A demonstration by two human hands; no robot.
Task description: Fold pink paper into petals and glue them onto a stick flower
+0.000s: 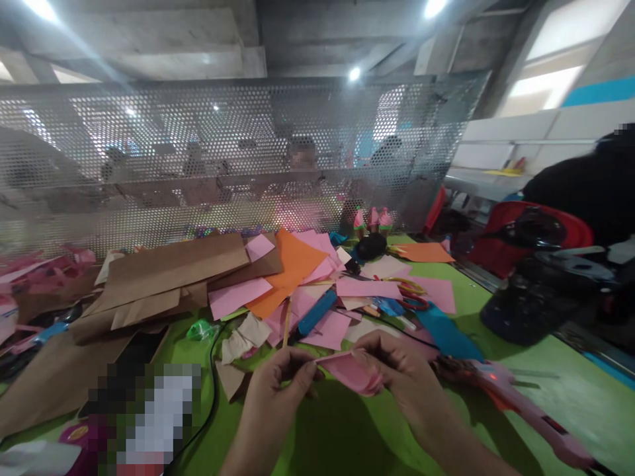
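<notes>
Between my two hands is a piece of pink paper [350, 371], curled and folded at its right end, held above the green table. My left hand [288, 377] pinches its narrow left end between thumb and finger. Its thicker rolled part is gripped by my right hand [391, 367], with the thumb on the near side. Just right of my right hand lies a pink glue gun [526, 410] with a small red light glowing on it. A blue-handled cutter [317, 312] and a pencil [286, 322] rest on paper scraps beyond my hands.
Brown paper sheets [169, 271] are piled at the left. Pink and orange paper [288, 271], scissors [414, 291] and blue paper [449, 330] clutter the middle. A dark container [540, 297] stands at right. Behind rises a perforated metal screen [223, 152]. A person [590, 178] sits at far right.
</notes>
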